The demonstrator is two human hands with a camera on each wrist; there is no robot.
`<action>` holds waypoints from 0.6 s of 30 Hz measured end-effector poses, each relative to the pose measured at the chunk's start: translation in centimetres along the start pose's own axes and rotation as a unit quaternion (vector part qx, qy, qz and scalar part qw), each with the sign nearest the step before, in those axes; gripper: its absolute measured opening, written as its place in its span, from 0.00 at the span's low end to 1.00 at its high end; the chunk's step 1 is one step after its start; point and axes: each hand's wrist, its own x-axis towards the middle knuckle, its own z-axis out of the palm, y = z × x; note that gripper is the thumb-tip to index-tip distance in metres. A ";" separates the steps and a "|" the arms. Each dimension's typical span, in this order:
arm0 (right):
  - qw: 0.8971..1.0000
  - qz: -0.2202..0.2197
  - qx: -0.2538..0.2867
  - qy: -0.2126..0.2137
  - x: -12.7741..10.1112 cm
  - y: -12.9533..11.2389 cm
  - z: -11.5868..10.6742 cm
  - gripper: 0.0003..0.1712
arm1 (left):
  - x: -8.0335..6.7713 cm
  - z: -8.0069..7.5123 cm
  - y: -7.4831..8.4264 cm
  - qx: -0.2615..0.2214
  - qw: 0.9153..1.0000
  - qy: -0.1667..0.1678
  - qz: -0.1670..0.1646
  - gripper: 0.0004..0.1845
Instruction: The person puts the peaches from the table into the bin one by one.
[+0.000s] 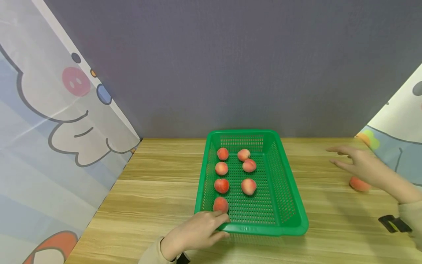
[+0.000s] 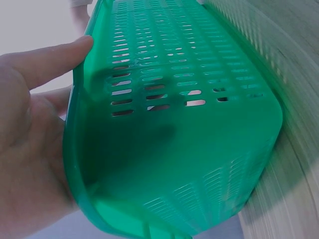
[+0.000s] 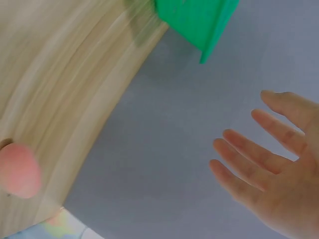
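A green plastic basket [image 1: 260,230] stands on the wooden table [image 1: 151,190] with several peaches in it, in two rows. My left hand [image 1: 197,231] grips its near-left corner, fingers over the rim beside the nearest peach [image 1: 220,204]. In the left wrist view the thumb and palm of that left hand [image 2: 30,149] wrap the basket's corner [image 2: 174,149]. My right hand [image 1: 357,163] hovers open with spread fingers to the right of the basket, holding nothing. A loose peach [image 1: 359,184] lies on the table just under it. The right wrist view shows the same peach [image 3: 19,171] and spread fingers [image 3: 239,149].
A grey wall [image 1: 230,66] closes off the back of the table. Cartoon-printed curtains hang at the left [image 1: 49,128] and the right [image 1: 399,124]. A black wrist mount [image 1: 393,223] sits on my right sleeve. Bare wood lies left of the basket.
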 end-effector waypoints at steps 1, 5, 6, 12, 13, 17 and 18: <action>1.000 0.001 0.002 0.002 -0.1 0.3 0.0 0.18 | 0.0 0.0 0.0 0.000 1.000 0.000 0.000 0.09; 1.000 0.018 0.004 -0.002 -0.6 1.5 0.3 0.18 | 0.0 0.0 0.1 -0.001 1.000 -0.001 0.000 0.09; 1.000 0.027 0.003 -0.009 -0.8 1.8 0.3 0.18 | 0.0 0.0 0.1 0.000 1.000 0.000 0.000 0.09; 0.998 0.058 0.009 -0.028 -1.6 3.3 0.8 0.19 | 0.0 0.0 0.1 0.012 1.000 0.009 0.003 0.09; 0.998 0.055 0.010 -0.027 -1.7 3.6 0.9 0.19 | 0.0 0.0 0.1 0.012 1.000 0.010 0.003 0.09; 0.998 0.051 0.015 -0.029 -2.1 4.5 1.2 0.19 | 0.0 0.1 0.1 0.011 1.000 0.013 0.006 0.10; 0.998 0.054 0.012 -0.031 -2.2 4.8 1.3 0.19 | 0.0 0.1 0.1 0.011 1.000 0.014 0.007 0.10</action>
